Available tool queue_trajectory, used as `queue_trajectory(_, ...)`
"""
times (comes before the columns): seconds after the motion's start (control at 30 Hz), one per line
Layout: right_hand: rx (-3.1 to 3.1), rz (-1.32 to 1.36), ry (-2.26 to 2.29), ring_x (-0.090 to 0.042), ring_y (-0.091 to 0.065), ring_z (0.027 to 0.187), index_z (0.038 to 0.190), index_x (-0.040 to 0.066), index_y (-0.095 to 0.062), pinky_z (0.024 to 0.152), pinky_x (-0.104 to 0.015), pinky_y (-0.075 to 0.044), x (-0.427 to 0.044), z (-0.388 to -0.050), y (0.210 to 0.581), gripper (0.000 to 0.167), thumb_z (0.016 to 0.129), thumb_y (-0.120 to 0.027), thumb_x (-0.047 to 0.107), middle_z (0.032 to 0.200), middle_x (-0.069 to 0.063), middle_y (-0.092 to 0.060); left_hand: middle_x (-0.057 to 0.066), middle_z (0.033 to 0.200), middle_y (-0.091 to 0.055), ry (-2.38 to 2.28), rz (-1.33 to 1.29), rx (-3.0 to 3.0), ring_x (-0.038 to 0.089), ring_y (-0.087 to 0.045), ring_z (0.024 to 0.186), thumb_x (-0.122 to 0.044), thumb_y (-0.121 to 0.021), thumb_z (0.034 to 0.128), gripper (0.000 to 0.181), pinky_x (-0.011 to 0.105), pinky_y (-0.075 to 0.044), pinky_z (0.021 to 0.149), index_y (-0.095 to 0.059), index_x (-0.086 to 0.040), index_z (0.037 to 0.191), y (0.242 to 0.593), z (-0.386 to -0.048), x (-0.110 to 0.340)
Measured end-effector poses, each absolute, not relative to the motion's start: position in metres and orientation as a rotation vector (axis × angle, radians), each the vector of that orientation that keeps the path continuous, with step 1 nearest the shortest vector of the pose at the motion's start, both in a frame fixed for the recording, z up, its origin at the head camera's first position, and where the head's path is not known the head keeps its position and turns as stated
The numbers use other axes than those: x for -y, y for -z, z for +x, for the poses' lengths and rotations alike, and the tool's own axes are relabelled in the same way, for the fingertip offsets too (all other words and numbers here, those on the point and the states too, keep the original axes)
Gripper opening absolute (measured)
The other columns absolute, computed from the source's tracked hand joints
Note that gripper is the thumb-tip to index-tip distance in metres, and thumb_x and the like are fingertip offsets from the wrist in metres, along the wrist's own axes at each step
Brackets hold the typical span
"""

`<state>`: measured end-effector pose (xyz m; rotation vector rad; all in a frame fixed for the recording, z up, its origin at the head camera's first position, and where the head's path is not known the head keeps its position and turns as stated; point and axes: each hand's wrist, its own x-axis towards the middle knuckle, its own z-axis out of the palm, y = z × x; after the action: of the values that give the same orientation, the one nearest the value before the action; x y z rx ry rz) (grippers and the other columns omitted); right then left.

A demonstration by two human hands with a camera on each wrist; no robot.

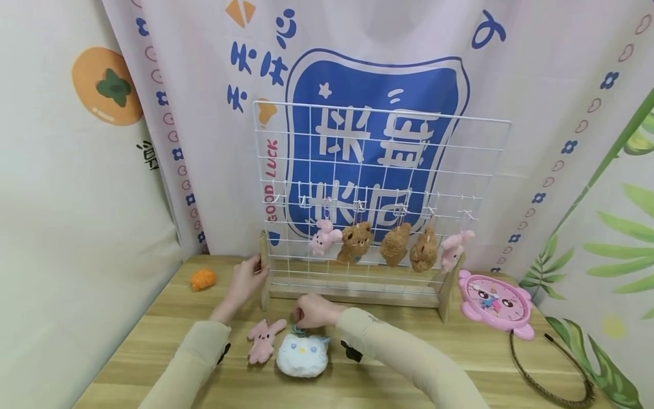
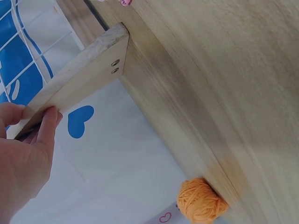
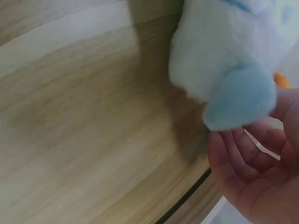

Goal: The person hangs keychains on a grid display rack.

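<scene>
A white wire grid rack [image 1: 357, 289] on wooden feet stands on the table. My left hand [image 1: 249, 278] grips its left wooden upright [image 1: 264, 284]; in the left wrist view the fingers and thumb of that hand [image 2: 28, 154] pinch the wooden piece [image 2: 81, 70]. My right hand [image 1: 317, 311] pinches the cord loop at the top of a white plush cat head [image 1: 302, 357] with blue eyes. In the right wrist view the curled fingers of the right hand [image 3: 257, 172] are beside the plush's light blue part [image 3: 243, 98]. A pink plush bunny [image 1: 262, 342] lies left of the cat head.
Several plush charms, pink ones [image 1: 325, 237] and brown ones [image 1: 395, 244], hang from hooks on the grid. An orange yarn ball [image 1: 203, 279] lies at the table's back left. At the right are a pink clock [image 1: 497, 302] and a dark braided headband [image 1: 541, 386].
</scene>
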<state>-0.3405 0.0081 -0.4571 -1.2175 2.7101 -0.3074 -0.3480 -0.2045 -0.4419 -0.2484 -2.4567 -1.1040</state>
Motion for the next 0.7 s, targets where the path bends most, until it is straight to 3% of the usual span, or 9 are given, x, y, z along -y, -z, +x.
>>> queue_trajectory(0.1, -2.73, -1.198, 0.269, 0.001, -0.052, 0.06, 0.082, 0.011, -0.073, 0.054, -0.007, -0.041, -0.0045, -0.34, 0.4581, 0.001, 0.081, -0.075, 0.011, 0.074, 0.004, -0.07, 0.031, 0.108, -0.071, 1.122, -0.247, 2.459, 0.044, -0.07, 0.103, -0.003, -0.062, 0.0914, 0.016, 0.05, -0.06, 0.089, -0.065, 0.008, 0.103, 0.4395, -0.3468, 0.2038)
queue_trajectory(0.37, -2.726, -1.1, 0.277, 0.001, -0.048, 0.057, 0.074, 0.013, -0.071, 0.052, -0.008, -0.04, -0.0064, -0.3415, 0.4596, 0.009, 0.082, -0.075, 0.014, 0.068, 0.007, -0.067, 0.034, 0.112, -0.068, 1.163, -0.245, 2.46, 0.045, -0.068, 0.106, -0.002, -0.061, 0.0919, 0.027, 0.049, -0.06, 0.09, -0.063, 0.012, 0.116, 0.4394, -0.3482, 0.2046)
queue_trajectory(0.7, -2.713, -1.113, 0.232, 0.002, -0.049, 0.056, 0.073, 0.015, -0.072, 0.052, -0.007, -0.04, -0.0066, -0.3418, 0.4601, 0.008, 0.079, -0.076, 0.012, 0.067, 0.008, -0.067, 0.032, 0.11, -0.069, 1.142, -0.234, 2.467, 0.044, -0.07, 0.104, -0.004, -0.062, 0.0919, 0.026, 0.048, -0.061, 0.088, -0.064, 0.011, 0.113, 0.4419, -0.3494, 0.2048)
